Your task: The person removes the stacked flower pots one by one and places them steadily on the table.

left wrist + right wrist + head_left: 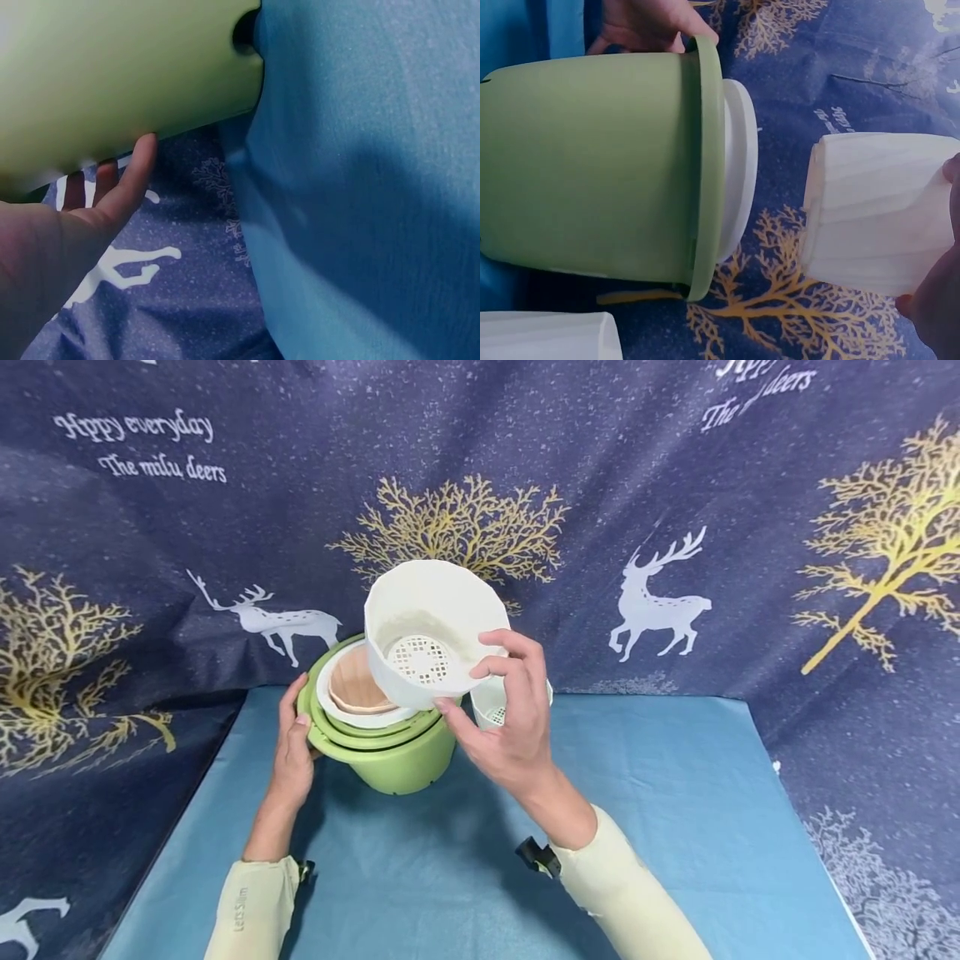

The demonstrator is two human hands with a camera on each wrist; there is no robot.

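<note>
My right hand (513,710) pinches the rim of a white flower pot (442,593), thumb outside and fingers over the inner wall. This pot is tilted, showing a perforated bottom, and hangs above a stack of nested pots. The outermost is a large green flower pot (401,768) standing on the table; its wall fills much of the right wrist view. Inside it sit more green rims, a white pot (324,689) and a wood-coloured pot (356,681), partly hidden by the raised one. My left hand (292,747) grips the green pot's rim at the left, fingers against its outer wall.
Another white pot (491,697) with a perforated bottom stands behind my right hand, partly covered by it. A blue cloth (645,793) covers the table. Behind it hangs a dark blue curtain (585,468) with deer and trees.
</note>
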